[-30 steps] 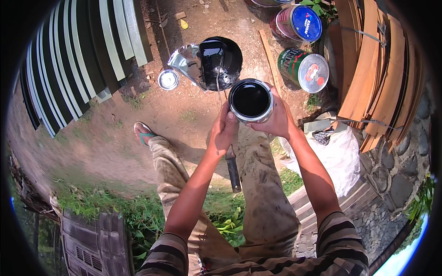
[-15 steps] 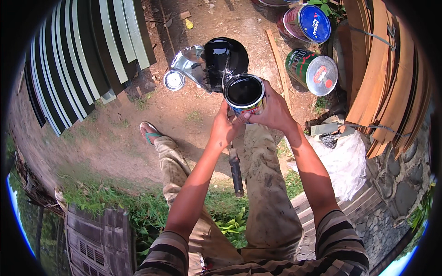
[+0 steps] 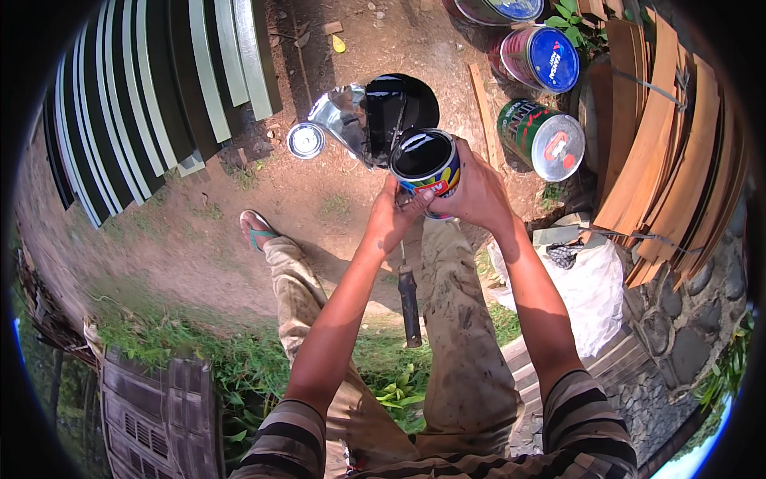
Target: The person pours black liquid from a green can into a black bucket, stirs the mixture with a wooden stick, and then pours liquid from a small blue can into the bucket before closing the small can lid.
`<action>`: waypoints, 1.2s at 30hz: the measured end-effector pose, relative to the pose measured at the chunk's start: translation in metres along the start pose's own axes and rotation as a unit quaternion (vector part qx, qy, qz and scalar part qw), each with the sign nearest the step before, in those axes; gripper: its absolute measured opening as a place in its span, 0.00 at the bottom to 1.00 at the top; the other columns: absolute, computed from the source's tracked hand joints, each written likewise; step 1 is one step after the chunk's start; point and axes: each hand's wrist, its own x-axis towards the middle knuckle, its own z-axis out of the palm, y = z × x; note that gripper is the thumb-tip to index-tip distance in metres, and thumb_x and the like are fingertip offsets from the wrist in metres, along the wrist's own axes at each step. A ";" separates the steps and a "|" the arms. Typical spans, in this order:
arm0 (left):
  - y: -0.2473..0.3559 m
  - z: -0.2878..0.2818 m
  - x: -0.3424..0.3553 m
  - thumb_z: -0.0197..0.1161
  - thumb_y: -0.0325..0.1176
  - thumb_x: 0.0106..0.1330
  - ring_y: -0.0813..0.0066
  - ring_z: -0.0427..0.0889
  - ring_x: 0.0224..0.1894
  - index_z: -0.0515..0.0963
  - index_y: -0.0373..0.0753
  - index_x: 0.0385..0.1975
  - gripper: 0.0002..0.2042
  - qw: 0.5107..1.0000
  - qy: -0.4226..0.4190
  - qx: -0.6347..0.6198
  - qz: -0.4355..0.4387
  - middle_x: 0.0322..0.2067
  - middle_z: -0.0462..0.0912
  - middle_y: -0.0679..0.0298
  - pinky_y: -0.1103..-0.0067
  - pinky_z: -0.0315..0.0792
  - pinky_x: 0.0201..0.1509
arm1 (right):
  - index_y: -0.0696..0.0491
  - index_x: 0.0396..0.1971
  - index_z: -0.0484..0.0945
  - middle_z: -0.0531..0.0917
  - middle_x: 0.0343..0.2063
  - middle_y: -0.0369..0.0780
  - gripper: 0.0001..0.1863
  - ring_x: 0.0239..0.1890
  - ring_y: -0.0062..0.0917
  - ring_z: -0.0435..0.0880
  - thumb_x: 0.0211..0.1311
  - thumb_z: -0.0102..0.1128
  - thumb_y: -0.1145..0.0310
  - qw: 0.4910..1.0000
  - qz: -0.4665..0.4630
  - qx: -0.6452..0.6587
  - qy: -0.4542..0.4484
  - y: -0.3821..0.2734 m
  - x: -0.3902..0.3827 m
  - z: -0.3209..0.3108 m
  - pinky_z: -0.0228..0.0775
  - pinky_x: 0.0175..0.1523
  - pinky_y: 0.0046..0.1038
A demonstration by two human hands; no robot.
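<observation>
Both my hands hold a small paint can (image 3: 439, 185) with a colourful label and glossy black paint inside. My left hand (image 3: 391, 214) grips its near left side, and my right hand (image 3: 480, 190) wraps its right side. The can leans away from me, its far rim over or beside a wide container of black paint (image 3: 411, 94) on the ground. A thin dark streak crosses that paint; I cannot tell whether it is pouring paint or a rod. Crumpled silvery sheet (image 3: 341, 116) adjoins the container's left side. Below my hands, a black handle (image 3: 408, 307) continues into a thin metal rod.
A round metal lid (image 3: 306, 140) lies left of the silvery sheet. At the right stand a green paint can (image 3: 523, 128), a blue-lidded can (image 3: 550, 60) and bundled wooden strips (image 3: 650, 160). Dark painted boards (image 3: 171, 80) are at the left; white plastic sheeting (image 3: 586, 295) lies near right.
The can has tipped further away from me, and more of its label shows. My hands keep their grip. The whole view has shifted slightly.
</observation>
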 end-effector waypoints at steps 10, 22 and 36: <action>0.005 0.005 -0.003 0.73 0.43 0.62 0.64 0.76 0.58 0.63 0.31 0.65 0.37 1.000 -0.008 -0.015 -0.003 0.57 0.76 0.51 0.71 0.72 0.61 | 0.57 0.56 0.70 0.83 0.44 0.51 0.45 0.48 0.46 0.83 0.35 0.75 0.53 1.000 -0.010 -0.004 -0.027 -0.008 0.000 -0.014 0.75 0.53 0.40; 0.028 0.011 -0.019 0.72 0.39 0.63 0.65 0.76 0.59 0.60 0.27 0.65 0.36 1.000 -0.001 -0.028 0.005 0.58 0.73 0.47 0.73 0.77 0.58 | 0.56 0.55 0.70 0.84 0.41 0.50 0.44 0.46 0.46 0.84 0.36 0.75 0.50 0.999 -0.021 0.023 -0.019 -0.024 -0.009 -0.027 0.75 0.51 0.41; 0.039 0.004 -0.026 0.70 0.37 0.65 0.64 0.80 0.56 0.59 0.30 0.66 0.36 0.999 0.021 -0.023 0.009 0.58 0.73 0.46 0.73 0.80 0.53 | 0.54 0.57 0.69 0.84 0.42 0.49 0.45 0.46 0.46 0.84 0.35 0.76 0.51 1.000 -0.013 0.025 -0.003 -0.028 -0.010 -0.013 0.76 0.50 0.41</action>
